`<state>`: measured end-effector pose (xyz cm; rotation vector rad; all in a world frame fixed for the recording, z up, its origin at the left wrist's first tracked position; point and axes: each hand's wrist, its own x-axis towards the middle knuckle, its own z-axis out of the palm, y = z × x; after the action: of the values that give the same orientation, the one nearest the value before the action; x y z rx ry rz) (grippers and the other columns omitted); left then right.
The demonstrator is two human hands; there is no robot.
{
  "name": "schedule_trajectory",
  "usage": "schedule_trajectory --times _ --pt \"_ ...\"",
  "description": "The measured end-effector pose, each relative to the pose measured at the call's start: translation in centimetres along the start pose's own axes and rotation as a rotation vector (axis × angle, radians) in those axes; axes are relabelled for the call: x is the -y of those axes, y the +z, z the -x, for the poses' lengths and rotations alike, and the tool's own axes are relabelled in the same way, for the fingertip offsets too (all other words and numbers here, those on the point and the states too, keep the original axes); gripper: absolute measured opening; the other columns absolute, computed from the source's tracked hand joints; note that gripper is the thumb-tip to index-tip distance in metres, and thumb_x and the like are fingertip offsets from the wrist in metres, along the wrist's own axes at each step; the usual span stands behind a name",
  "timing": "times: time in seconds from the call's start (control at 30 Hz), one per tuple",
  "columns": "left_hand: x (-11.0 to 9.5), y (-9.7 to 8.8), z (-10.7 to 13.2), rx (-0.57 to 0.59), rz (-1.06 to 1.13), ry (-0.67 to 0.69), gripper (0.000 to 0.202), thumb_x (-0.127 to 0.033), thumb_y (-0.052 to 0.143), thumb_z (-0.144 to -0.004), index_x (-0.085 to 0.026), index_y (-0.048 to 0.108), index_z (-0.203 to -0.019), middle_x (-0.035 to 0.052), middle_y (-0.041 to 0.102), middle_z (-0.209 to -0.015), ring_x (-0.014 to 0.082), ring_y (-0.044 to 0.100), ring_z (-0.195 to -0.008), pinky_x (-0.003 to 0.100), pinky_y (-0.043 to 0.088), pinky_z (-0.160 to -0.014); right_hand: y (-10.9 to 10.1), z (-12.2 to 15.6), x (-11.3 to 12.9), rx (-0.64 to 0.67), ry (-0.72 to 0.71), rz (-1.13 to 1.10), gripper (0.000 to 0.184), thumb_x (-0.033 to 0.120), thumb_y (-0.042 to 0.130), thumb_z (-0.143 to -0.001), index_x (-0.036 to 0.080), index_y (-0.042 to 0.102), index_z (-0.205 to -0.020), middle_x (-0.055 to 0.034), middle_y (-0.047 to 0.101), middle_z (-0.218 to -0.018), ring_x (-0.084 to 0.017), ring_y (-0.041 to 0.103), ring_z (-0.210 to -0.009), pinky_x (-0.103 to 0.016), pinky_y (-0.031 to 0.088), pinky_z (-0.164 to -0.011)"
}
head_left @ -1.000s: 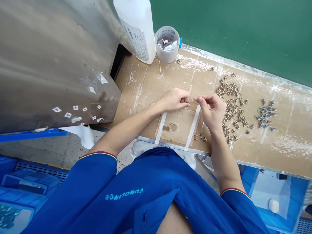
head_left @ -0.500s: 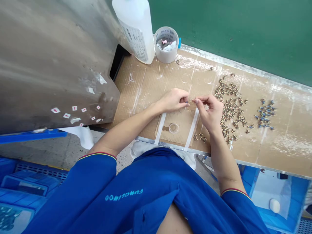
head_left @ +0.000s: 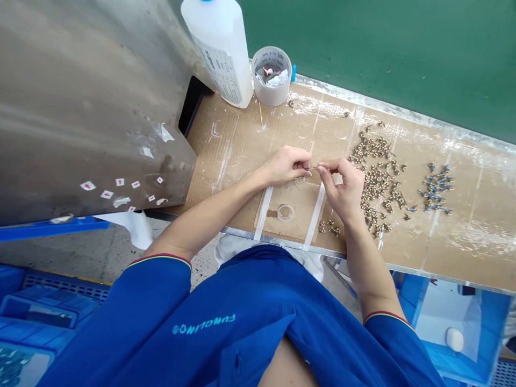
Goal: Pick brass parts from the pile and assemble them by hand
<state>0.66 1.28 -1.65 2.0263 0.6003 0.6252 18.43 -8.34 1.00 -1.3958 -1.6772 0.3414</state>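
My left hand (head_left: 287,164) is closed in a pinch above the cardboard, with a small blue-ended part (head_left: 307,170) between thumb and forefinger. Facing it across a narrow gap, my right hand (head_left: 345,181) pinches a thin, light-coloured stick, mostly hidden by the fingers. Many small brass-coloured metal parts (head_left: 377,183) lie heaped beside my right hand. Further right is a group of similar parts with blue ends (head_left: 437,185). Below the hands sits a small clear round dish (head_left: 286,213), and a few brass-coloured parts (head_left: 334,231) lie to its right.
Cardboard (head_left: 242,156) covers the bench. A white plastic bottle (head_left: 223,59) and a tape-roll cup (head_left: 272,78) with scraps stand at the back, near a thin wooden stick (head_left: 261,114). A metal panel (head_left: 100,107) with stickers rises at left. Blue crates (head_left: 40,309) are below.
The tips of my two hands have shifted slightly, and the thin stick shows less between them. Both pinches stay closed. The whole view has moved a little.
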Motion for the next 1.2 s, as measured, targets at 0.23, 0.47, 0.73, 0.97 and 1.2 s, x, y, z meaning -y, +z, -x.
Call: schedule_trajectory --times 0.23,0.47,0.73,0.97,1.2 --pt "0.2 -0.2 0.0 -0.010 0.105 -0.082 0.018 -0.019 0.075 -0.079 -0.015 0.059 -0.070 -0.0043 0.054 -0.063 0.0087 0.046 -0.060 0.023 0.035 -0.061 -2.8 -0.6 2.3 0.321 0.045 -0.368 0.027 0.046 0.070 -0.099 0.024 0.067 -0.084 -0.0011 0.071 -0.081 -0.015 0.067 -0.074 -0.030 0.055 -0.069" --pt "0.2 -0.3 0.1 -0.019 0.168 -0.083 0.012 -0.017 0.073 -0.078 -0.014 0.063 -0.072 -0.0027 0.059 -0.064 0.0085 0.050 -0.060 0.022 0.039 -0.061 -0.4 0.8 3.9 0.756 -0.182 -0.313 0.025 0.028 0.054 -0.108 0.020 0.070 -0.091 -0.0036 0.063 -0.085 -0.015 0.061 -0.077 -0.028 0.049 -0.070" --pt "-0.1 -0.2 0.1 -0.032 0.162 -0.101 0.012 -0.015 0.074 -0.079 -0.014 0.064 -0.073 -0.0020 0.061 -0.066 0.0098 0.053 -0.062 0.024 0.042 -0.064 -0.8 1.2 4.0 0.808 -0.214 -0.094 0.030 0.030 0.048 -0.110 0.021 0.070 -0.093 -0.0045 0.058 -0.088 -0.017 0.054 -0.080 -0.030 0.043 -0.072" --pt "-0.1 -0.1 0.1 -0.033 0.145 -0.118 0.011 -0.016 0.072 -0.080 -0.014 0.063 -0.074 -0.0010 0.061 -0.069 0.0109 0.054 -0.066 0.025 0.042 -0.067 -0.3 1.2 4.0 0.701 -0.244 -0.089 0.028 0.025 0.050 -0.108 0.022 0.070 -0.089 -0.0058 0.060 -0.092 -0.018 0.053 -0.083 -0.031 0.042 -0.073" --pt "-0.2 -0.1 0.1 -0.032 0.106 -0.107 0.013 -0.016 0.070 -0.080 -0.015 0.061 -0.072 -0.0013 0.059 -0.068 0.0113 0.053 -0.065 0.026 0.041 -0.067 -0.7 0.9 4.1 0.779 -0.232 -0.139 0.028 0.030 0.051 -0.109 0.025 0.072 -0.092 -0.0053 0.064 -0.091 -0.019 0.059 -0.083 -0.033 0.048 -0.074"
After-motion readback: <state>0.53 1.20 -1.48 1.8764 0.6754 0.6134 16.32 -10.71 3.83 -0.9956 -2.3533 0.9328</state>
